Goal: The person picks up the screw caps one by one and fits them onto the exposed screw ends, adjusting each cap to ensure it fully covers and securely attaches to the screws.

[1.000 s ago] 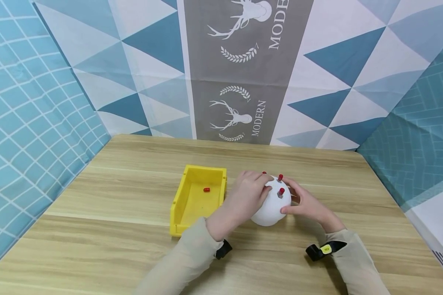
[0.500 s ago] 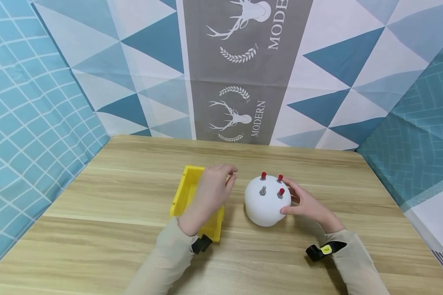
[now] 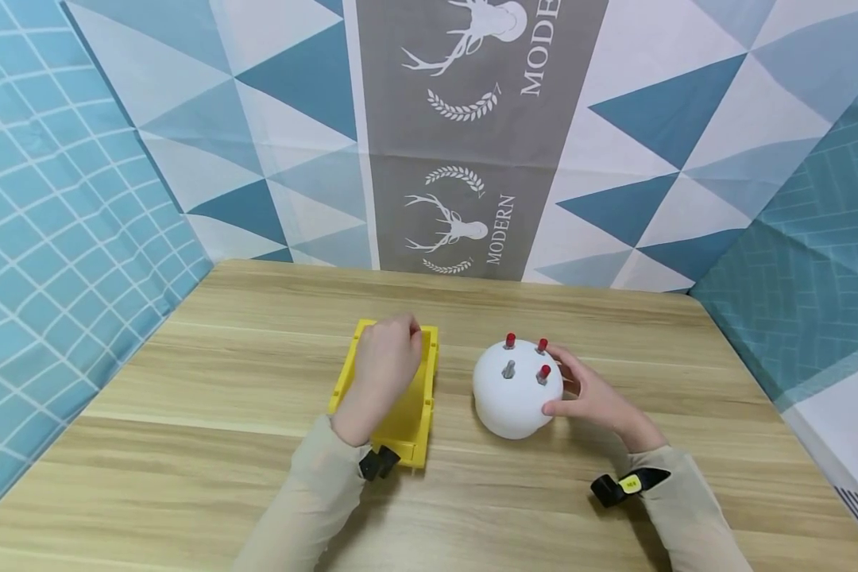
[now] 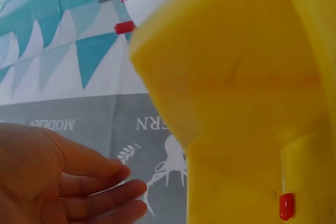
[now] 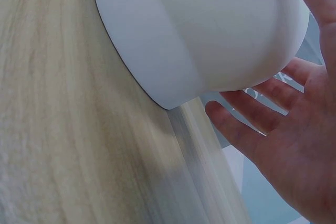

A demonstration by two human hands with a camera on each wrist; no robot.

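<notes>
A white rounded body [image 3: 504, 405] stands on the table, with several short grey posts on top. Three posts carry red caps [image 3: 545, 372]; the front-left post [image 3: 509, 370] shows bare grey. My right hand [image 3: 589, 397] grips the body's right side, thumb in front and fingers spread behind, as the right wrist view also shows. Over the yellow bin [image 3: 429, 409] hovers my left hand [image 3: 386, 357]. In the left wrist view its fingers [image 4: 113, 198] are loosely bent with nothing between them. A small red cap [image 4: 286, 206] lies inside the bin there; the hand hides it in the head view.
The wood-grain table [image 3: 186, 445] meets a patterned cloth backdrop [image 3: 307, 159] at its far edge, with blue cloth on both sides. A dark wrist strap with a yellow tag [image 3: 630, 484] sits on the right sleeve.
My left hand has left the white body's top and moved left over the yellow bin, uncovering the bare grey post. The right hand stays in place on the body.
</notes>
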